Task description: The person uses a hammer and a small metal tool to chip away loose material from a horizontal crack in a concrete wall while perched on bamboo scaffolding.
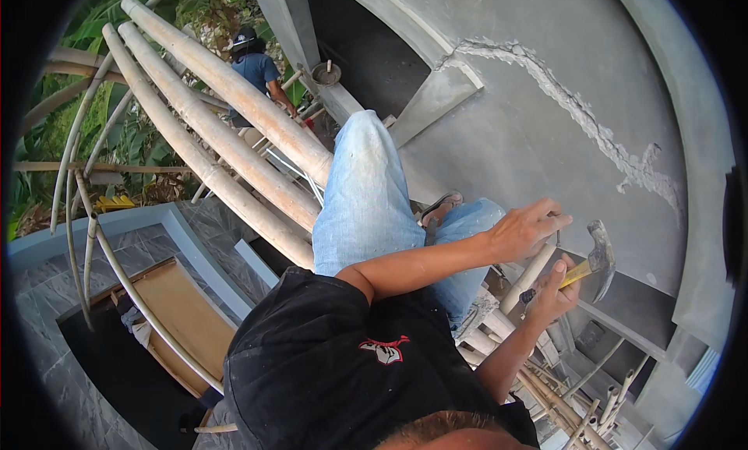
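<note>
Within the right fingers (559, 271): a claw hammer (600, 257), gripped by its yellow-and-black handle, its steel head just beyond them to the right.
Right hand's state: fingers wrapped around the handle, the thumb pressed against it.
Left fingers (545, 222): pinched on a thin metal pin (558, 238), just above the right fingers; nail or chisel, I cannot tell.
Pale pole (528, 278): just left of the right fingers and below the left ones, slanting.
Grey plaster wall (506, 130): above and around both sets of fingers; whether the pin touches it, I cannot tell.
Rough crack (580, 119): above the left fingers, jagged, running down toward the right.
Blue jeans (366, 193): left of the left fingers, dusty, one knee bent up, with a sandal (442, 205) showing beside it.
Bamboo scaffolding (573, 411): below the right fingers, its poles crossing.
Long bamboo poles (226, 89): well left of both sets of fingers, three side by side.
Bucket (327, 74): far up and left of the left fingers, round and grey.
Co-worker (255, 68): farther left than the bucket, in dark headwear and a blue shirt.
Tan panel (183, 325): far left of the right fingers and lower, inside a wooden frame.
</note>
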Demonstrator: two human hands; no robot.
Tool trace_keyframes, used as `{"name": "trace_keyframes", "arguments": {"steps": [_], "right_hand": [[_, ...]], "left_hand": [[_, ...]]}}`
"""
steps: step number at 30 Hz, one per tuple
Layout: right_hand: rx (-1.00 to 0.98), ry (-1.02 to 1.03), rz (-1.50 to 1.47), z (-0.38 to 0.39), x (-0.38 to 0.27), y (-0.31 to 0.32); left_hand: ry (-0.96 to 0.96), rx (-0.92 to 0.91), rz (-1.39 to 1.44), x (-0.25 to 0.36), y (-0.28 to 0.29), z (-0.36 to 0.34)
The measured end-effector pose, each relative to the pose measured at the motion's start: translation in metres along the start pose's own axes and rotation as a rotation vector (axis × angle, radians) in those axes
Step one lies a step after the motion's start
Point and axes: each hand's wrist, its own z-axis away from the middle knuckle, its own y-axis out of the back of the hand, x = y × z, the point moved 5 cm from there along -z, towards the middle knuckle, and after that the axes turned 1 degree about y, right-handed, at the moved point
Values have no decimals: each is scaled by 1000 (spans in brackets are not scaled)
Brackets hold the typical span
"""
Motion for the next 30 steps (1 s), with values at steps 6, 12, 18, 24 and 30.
{"name": "trace_keyframes", "arguments": {"steps": [6,12,18,24,30], "right_hand": [[15,82,78,-3,-4,10],[58,102,-8,2,-5,35],[81,39,-105,8,-1,47],[110,-13,-173,17,1,53],[110,-26,-164,20,8,58]], "left_hand": [[-204,203,3,10,9,-45],[-167,236,106,6,-7,-115],[-246,194,111,7,-22,-169],[-449,111,30,7,-41,-178],[-659,-35,-121,0,-53,-177]]}}
